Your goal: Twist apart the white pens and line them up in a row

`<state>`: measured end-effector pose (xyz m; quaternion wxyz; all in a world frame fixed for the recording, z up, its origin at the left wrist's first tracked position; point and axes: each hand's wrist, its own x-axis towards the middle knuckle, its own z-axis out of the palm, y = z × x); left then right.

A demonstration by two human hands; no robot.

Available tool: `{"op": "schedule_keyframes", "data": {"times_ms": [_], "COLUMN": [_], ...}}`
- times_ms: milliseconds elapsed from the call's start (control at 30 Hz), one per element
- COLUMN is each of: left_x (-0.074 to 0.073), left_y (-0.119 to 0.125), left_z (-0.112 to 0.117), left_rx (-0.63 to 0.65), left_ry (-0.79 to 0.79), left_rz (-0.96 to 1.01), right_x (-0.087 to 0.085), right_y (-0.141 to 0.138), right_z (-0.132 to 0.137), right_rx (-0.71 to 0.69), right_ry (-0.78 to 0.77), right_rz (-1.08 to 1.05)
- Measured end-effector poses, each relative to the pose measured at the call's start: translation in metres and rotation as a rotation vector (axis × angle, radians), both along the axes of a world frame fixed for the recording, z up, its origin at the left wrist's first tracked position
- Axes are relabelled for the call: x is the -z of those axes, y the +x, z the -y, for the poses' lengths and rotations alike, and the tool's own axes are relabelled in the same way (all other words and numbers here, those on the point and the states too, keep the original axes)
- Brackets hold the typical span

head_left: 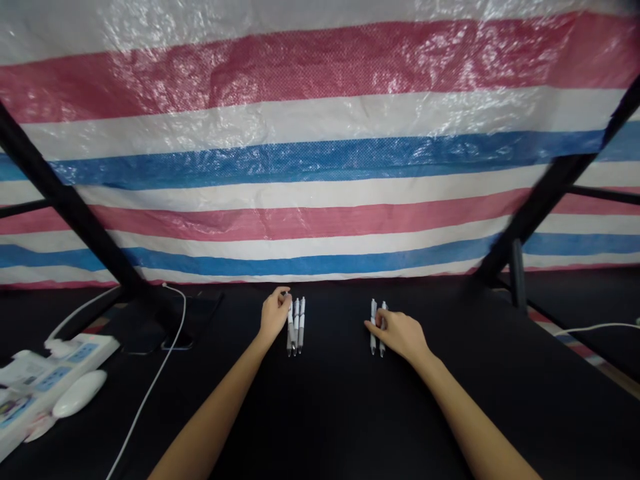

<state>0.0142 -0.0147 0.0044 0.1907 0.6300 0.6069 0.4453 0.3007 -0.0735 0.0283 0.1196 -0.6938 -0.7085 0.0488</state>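
Several white and grey click pens lie side by side on the black table, their tips toward me. My left hand is at the left edge of this group, its fingers closed on the upper end of the leftmost pen. To the right, apart from that group, are two similar pens. One is the left pen, close to my thumb tip. My right hand has its thumb and fingers closed around the right pen, whose middle is partly covered by the fingers.
A white power strip with plugs and a white computer mouse are at the left. Nearby runs a white cable. Black frame legs slant on both sides. Behind the table hangs a striped plastic sheet.
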Motion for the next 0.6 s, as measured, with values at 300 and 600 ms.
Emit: {"op": "schedule_keyframes", "data": {"times_ms": [300,600], "left_x": [0.003,0.007], "left_y": [0.0,-0.003], "left_z": [0.003,0.02], "left_rx": [-0.037,-0.033], "left_ry": [0.014,0.051], "left_rz": [-0.329,-0.313], "right_x": [-0.002,0.002], "right_y": [-0.011,-0.006], "right_z": [0.001,-0.004], "right_rx": [0.014,0.063], "right_ry": [0.042,0.044], "right_rz": [0.058,-0.344]}}
